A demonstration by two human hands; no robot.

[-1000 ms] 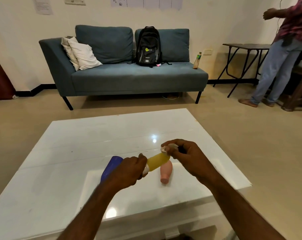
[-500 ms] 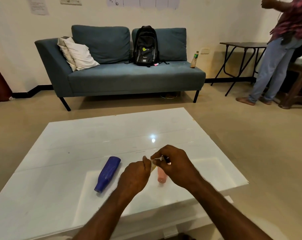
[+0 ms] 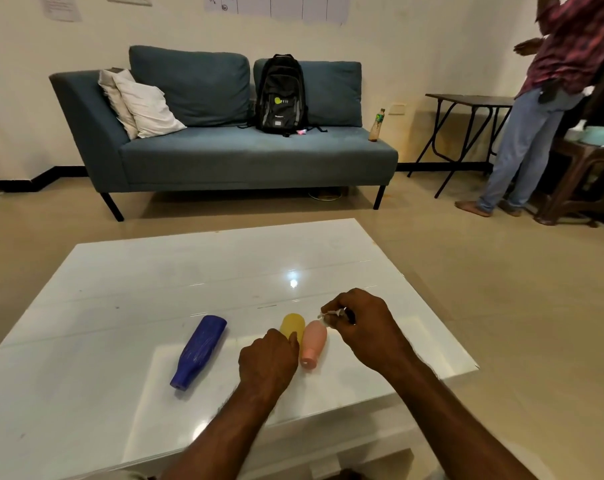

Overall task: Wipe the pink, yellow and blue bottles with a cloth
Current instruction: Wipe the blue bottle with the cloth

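Three bottles lie on the white table (image 3: 120, 271). The blue bottle (image 3: 199, 349) lies alone at the left, cap end toward me. The yellow bottle (image 3: 292, 325) lies beside the pink bottle (image 3: 313, 342), the two close together. My left hand (image 3: 267, 363) covers the near end of the yellow bottle, fingers closed on it. My right hand (image 3: 361, 327) hovers just right of the pink bottle's far end, pinching a small white cloth (image 3: 328, 315) that is mostly hidden in its fingers.
A blue sofa (image 3: 224, 157) with a black backpack (image 3: 280, 95) and pillows stands beyond the table. A person (image 3: 536, 109) stands at the right by a dark folding table (image 3: 467, 102) and a wooden stool. The table's right edge is close to my right forearm.
The yellow bottle, held up between both hands before, now lies on the table beside the pink one. My right hand has drawn off to the right with the cloth.
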